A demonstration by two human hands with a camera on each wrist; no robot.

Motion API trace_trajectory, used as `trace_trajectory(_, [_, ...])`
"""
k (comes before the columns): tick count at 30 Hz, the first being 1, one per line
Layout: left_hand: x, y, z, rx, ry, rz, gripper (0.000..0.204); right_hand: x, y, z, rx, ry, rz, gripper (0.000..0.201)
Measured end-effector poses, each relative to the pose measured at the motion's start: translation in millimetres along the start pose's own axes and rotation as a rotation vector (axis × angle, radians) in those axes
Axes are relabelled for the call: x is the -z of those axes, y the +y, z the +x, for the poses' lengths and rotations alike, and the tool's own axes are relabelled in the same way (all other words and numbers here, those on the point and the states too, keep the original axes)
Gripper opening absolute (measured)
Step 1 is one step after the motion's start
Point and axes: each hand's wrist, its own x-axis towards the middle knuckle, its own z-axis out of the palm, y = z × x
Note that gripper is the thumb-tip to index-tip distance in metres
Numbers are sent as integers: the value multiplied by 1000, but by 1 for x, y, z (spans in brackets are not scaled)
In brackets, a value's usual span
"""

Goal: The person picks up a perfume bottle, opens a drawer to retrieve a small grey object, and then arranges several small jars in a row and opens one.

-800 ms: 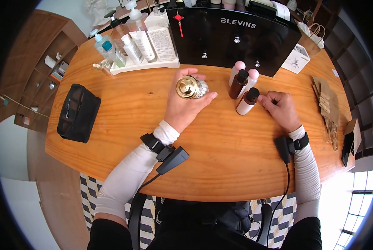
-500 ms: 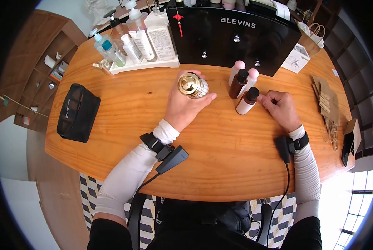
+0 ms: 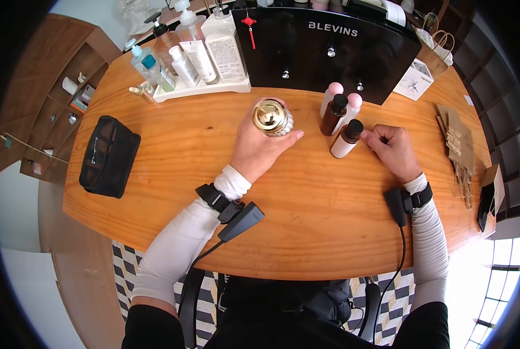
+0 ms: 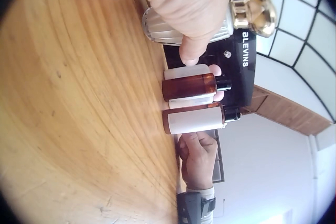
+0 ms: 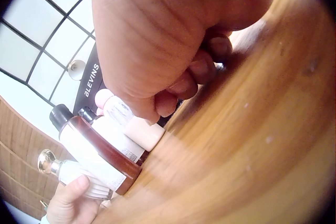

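Observation:
My left hand [image 3: 258, 141] grips a ribbed clear glass bottle with a shiny gold cap [image 3: 270, 116]. Its thumb lies along the near side of the glass, and the bottle stands upright on the table in the left wrist view. To the right, my right hand [image 3: 395, 152] rests on the tabletop with its fingers curled in and nothing held. Its thumb tip is right beside a brown bottle with a black cap and white label [image 3: 346, 139]. Behind that stand a second brown bottle [image 3: 333, 116] and two pale bottles with round pink caps [image 3: 353, 103].
A black BLEVINS drawer box [image 3: 306, 49] stands at the back. Left of it, a white tray [image 3: 207, 92] holds several toiletries. A black zip pouch [image 3: 110, 157] lies at the left, flat brown paper bags [image 3: 456, 145] at the right.
The gold-capped bottle has shifted slightly to the right in my left hand, its cap now covering more of the glass from above. My right hand stays put.

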Motion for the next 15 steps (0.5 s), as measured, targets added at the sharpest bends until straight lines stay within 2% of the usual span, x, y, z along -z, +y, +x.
trace_trajectory(4, [0,3,1,-2,-17,54,49,3,-6,0,34,0,-65,44])
trace_trajectory(6, [0,0,0,8,-2,20,51,-1,2,0,26,3,16,44])
trace_trajectory(12, [0,3,1,-5,-26,28,51,3,-5,0,12,-14,-41,46])
trace_trajectory(15, [0,4,-1,21,-20,39,50,-2,3,0,21,6,17,46])
